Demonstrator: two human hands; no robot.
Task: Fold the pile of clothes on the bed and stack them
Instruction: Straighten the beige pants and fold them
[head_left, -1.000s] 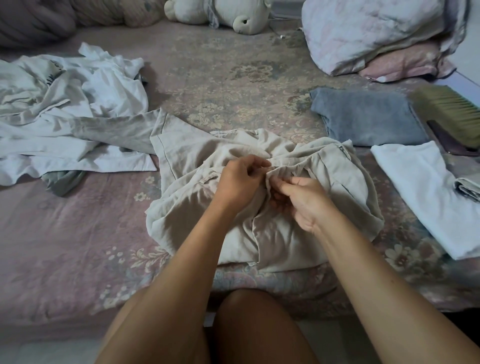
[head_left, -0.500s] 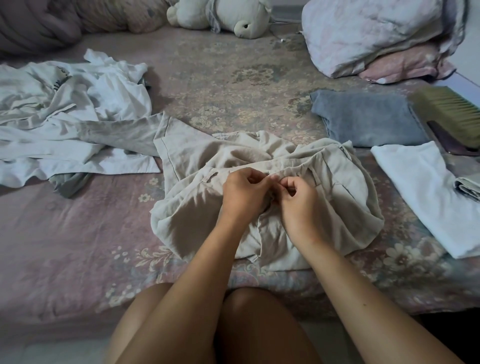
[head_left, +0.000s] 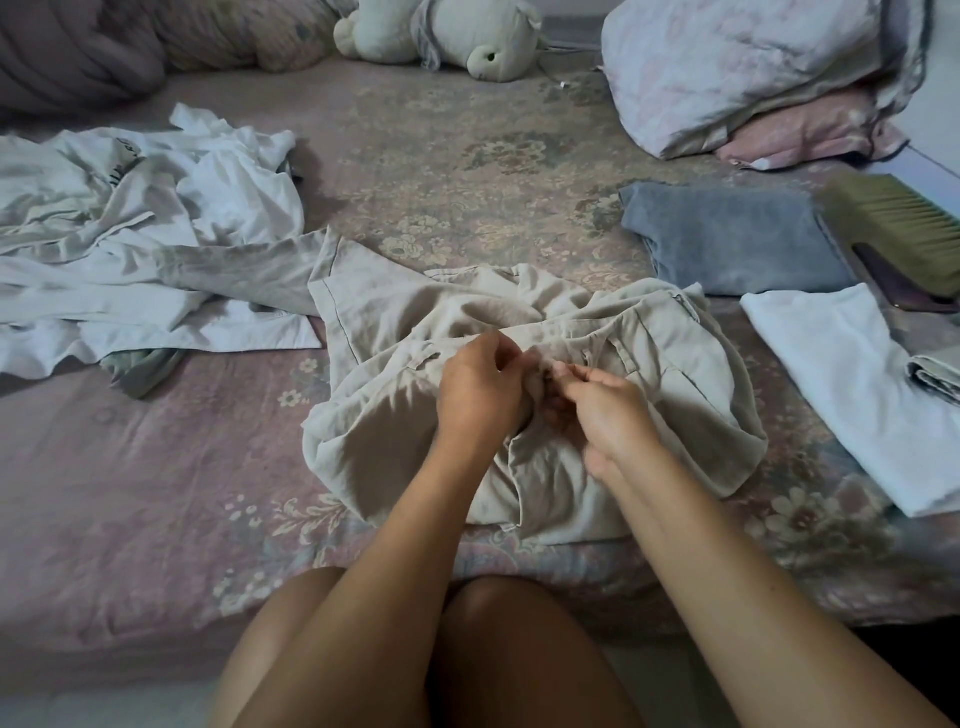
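While both hands, left hand (head_left: 480, 387) and right hand (head_left: 605, 410), pinch one beige garment (head_left: 519, 395); two folded pieces (head_left: 732, 236) lie right.

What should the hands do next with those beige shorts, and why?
Probably finish closing the waistband, then pull the beige shorts flat. Both hands, left hand and right hand, pinch its middle, and the cloth lies bunched and wrinkled, too crumpled to fold.

Dim light — a pink floral bedspread (head_left: 156, 493), pillows (head_left: 753, 67) and plush toy (head_left: 447, 31) behind.

Two folded garments (head_left: 727, 236), one brush (head_left: 898, 218), two pillows (head_left: 753, 67).
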